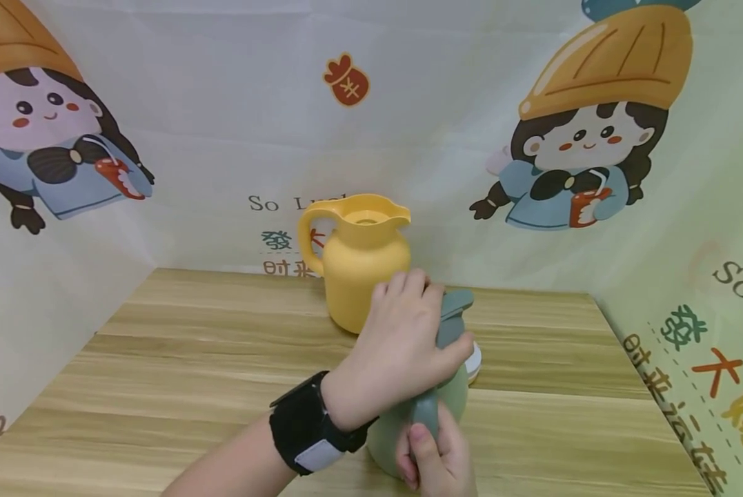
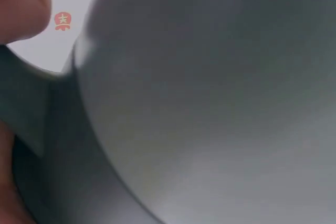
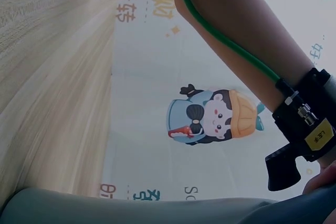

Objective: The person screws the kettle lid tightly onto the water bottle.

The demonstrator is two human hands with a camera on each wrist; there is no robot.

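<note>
A pale green jug (image 1: 454,404) stands on the wooden table (image 1: 191,373), near its front edge and a little right of the middle. Its grey-green lid (image 1: 454,321) sits on top, and its grey-green handle (image 1: 423,414) faces the person.

The left hand (image 1: 402,342) comes across from the left and lies over the top of the jug, fingers curled down around the lid and thumb pressed against the lid's near side, so the lid is inside that grasp. The right hand (image 1: 436,462) is below, at the bottom edge of the head view, wrapped round the handle with the thumb laid upward along it; the jug's body sits just beyond this hand.

In the left wrist view the jug's body (image 2: 210,103) fills nearly everything, too close to show detail.

Just behind the green jug, slightly left, stands a yellow jug (image 1: 361,266), its handle turned left. A black wrist strap (image 1: 305,431) circles the left forearm. Printed cartoon backdrops (image 1: 595,138) wall the table in.
</note>
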